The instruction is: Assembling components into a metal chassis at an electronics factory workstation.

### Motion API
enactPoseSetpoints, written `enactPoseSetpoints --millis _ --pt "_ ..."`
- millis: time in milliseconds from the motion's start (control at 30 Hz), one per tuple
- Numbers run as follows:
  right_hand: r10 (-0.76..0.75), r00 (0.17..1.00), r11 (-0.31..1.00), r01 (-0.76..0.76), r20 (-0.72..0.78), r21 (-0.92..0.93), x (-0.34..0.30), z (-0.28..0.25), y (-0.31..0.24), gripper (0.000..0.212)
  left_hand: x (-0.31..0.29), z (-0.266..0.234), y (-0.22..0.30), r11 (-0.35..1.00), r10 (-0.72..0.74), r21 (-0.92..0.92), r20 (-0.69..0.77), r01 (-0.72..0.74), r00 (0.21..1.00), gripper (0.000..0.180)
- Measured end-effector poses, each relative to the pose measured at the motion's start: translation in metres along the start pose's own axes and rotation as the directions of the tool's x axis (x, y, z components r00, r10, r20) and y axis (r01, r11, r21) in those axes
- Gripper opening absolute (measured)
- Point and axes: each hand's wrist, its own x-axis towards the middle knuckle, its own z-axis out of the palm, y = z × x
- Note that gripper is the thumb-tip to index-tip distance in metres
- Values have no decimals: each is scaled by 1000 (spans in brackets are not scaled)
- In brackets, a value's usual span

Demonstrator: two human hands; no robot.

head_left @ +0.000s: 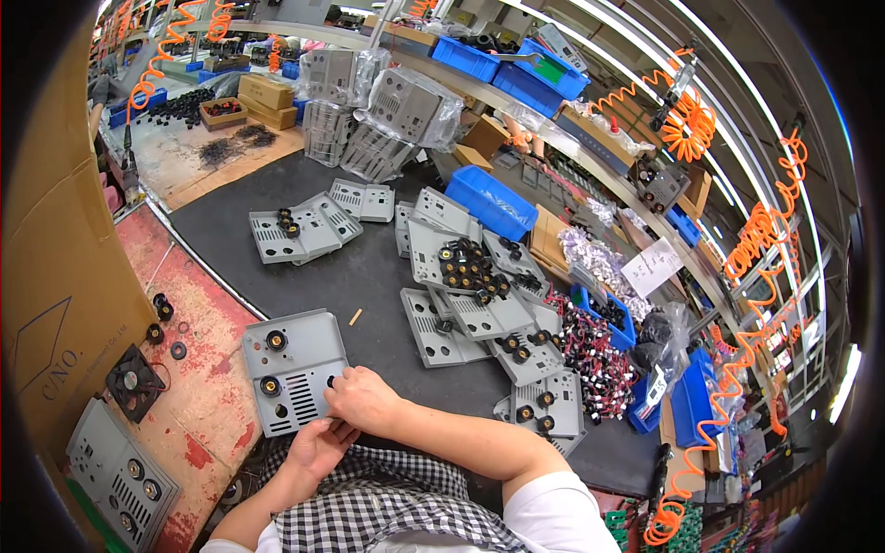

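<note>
A bent grey metal panel with slots and holes lies in front of me at the table's near left edge. Two round black fittings with brass-coloured centres, an upper fitting and a lower fitting, sit in it. My right hand is closed over the panel's right edge, its fingertips at a small black part; what they grip is mostly covered. Just below, at the panel's near right corner, my left hand has curled fingers close under the right hand. Whatever it holds is hidden.
Stacked grey panels bearing loose black fittings stand right of centre. Beyond are wired connectors and a blue bin. On the left lie a black fan, finished-looking panels and a tall cardboard box. Orange coiled hoses hang at right.
</note>
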Motion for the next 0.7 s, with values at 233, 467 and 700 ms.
enactPoseSetpoints --millis 233,467,700 --pt "-131 989 972 143 -75 187 -11 2 10 14 -1 -2 0 1000 -12 -9 30 13 999 35" --pt "-8 997 1000 7 -76 -13 5 -10 3 22 0 -14 -2 999 -11 -45 37 13 999 36" --pt "362 926 909 -326 -106 259 1 -16 4 22 2 -4 0 998 -48 -26 122 51 991 43"
